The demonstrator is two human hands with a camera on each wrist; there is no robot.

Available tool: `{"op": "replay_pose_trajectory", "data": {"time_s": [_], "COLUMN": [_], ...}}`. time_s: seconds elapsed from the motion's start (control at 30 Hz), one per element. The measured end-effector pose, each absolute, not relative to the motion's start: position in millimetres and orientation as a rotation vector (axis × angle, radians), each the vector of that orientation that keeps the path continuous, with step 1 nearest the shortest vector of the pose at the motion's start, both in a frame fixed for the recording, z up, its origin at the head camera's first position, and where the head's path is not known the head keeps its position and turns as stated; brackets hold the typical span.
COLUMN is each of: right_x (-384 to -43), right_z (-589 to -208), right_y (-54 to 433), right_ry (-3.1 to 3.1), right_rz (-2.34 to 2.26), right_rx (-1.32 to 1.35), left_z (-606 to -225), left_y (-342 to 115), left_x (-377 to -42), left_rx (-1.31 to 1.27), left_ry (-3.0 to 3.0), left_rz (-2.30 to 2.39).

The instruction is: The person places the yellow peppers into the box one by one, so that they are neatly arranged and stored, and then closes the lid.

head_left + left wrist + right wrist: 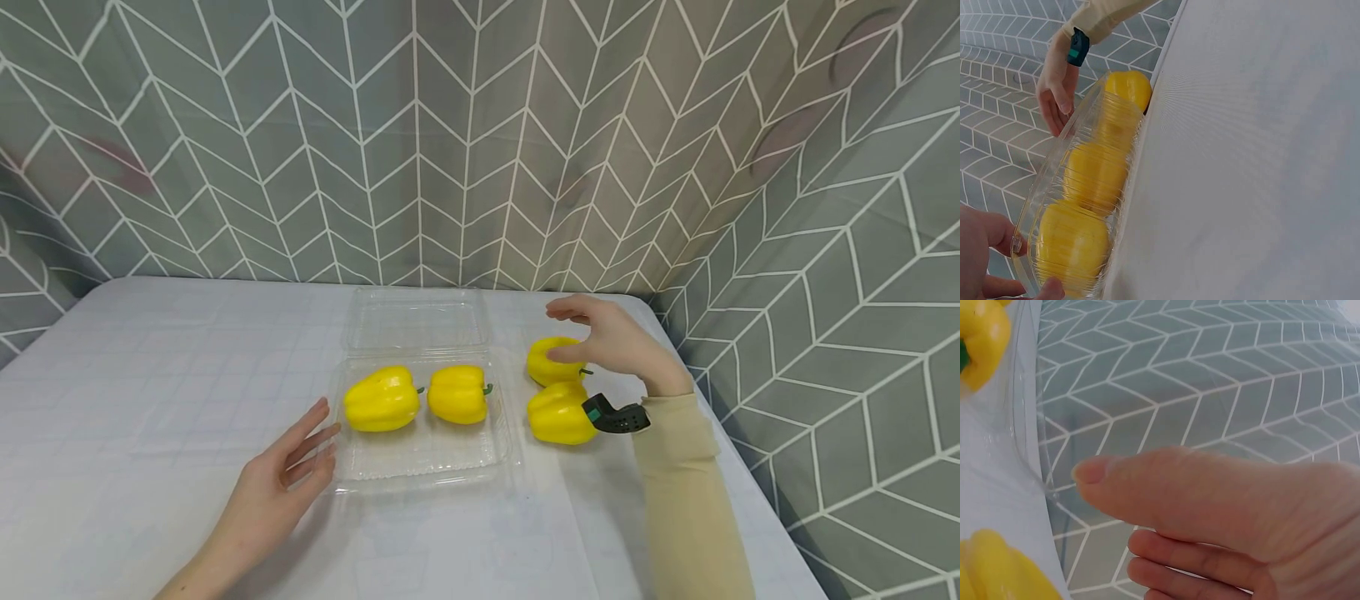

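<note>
A clear plastic clamshell container (pixel 435 458) lies on the table with its lid (pixel 416 321) folded back. Inside its base are two yellow bell peppers, the left one (pixel 382 400) and the right one (pixel 457 396), side by side. My left hand (pixel 281 471) is at the container's left wall, fingers extended and at its edge. To the right of the container sit two more yellow peppers, a nearer one (pixel 558 414) and a farther one (pixel 546 360). Above the farther pepper my right hand (pixel 618 342) hovers, thumb and fingers spread apart, holding nothing.
A white cloth covers the table (pixel 187 375). Behind it and along the right hangs a grey curtain (pixel 442 142) with white chevron lines. A black band (pixel 617 417) with a green part is on the right wrist.
</note>
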State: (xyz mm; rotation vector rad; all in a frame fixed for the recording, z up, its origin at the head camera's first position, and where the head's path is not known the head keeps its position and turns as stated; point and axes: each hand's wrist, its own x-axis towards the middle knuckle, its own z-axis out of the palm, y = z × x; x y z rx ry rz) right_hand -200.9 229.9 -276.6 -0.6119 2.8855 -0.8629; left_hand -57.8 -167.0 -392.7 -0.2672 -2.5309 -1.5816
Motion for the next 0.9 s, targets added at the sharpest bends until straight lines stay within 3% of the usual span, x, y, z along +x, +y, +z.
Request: {"op": "replay_pose_trajectory", "data": {"time_s": [0.9], "right_x": [-222.7], "right_z": [-302.2], "right_y": [257.4], "right_ry": [2.757], "right_rz": [-0.722], "right_rx": [-0.313], "left_z": [-391.4], "left_y": [-167.5], "left_x": [-57.8], "left_rx": [-0.286], "left_ry": [-2.522], "left_rz": [-1.575]}}
